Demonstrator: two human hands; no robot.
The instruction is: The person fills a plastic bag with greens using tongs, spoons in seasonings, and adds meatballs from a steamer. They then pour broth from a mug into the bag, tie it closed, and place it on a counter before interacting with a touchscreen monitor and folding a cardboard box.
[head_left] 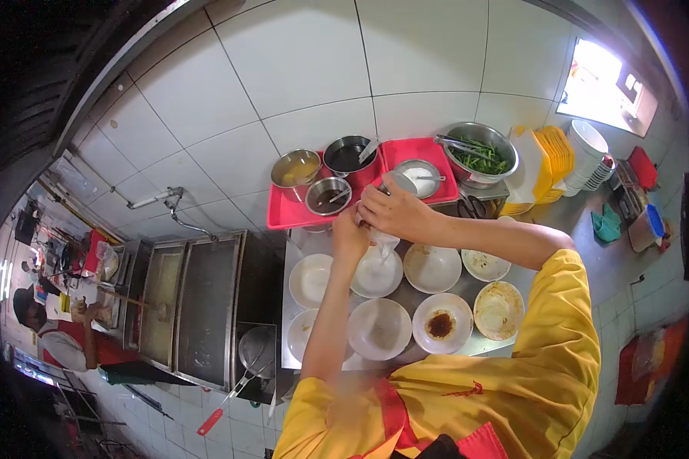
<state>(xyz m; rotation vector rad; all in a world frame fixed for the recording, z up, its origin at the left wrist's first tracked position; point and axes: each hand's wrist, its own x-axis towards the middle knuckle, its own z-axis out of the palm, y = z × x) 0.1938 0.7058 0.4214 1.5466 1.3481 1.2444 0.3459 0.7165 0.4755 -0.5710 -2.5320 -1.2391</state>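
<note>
My two hands meet high over the bowls, fingers closed and partly overlapping. Below the fingers of my left hand (351, 232) hangs a crumpled, see-through plastic bag (386, 243), pinched at its top. My right hand (394, 208) is curled round a small, pale grey, round-ended container (400, 183), mostly hidden by the fingers. Right under the bag is a white bowl (376, 275). Several more bowls stand round it: one plain white (379, 329), one with dark brown sauce (441, 324) in the middle, and one with brown smears (499, 310).
Behind my hands, red trays (281, 208) carry metal pots of sauce and a bowl of white powder (419, 177). A steel bowl of greens (482, 155) with tongs stands right of them. At left are steel vats (214, 306), a red-handled strainer (210, 421) and a co-worker (61, 329).
</note>
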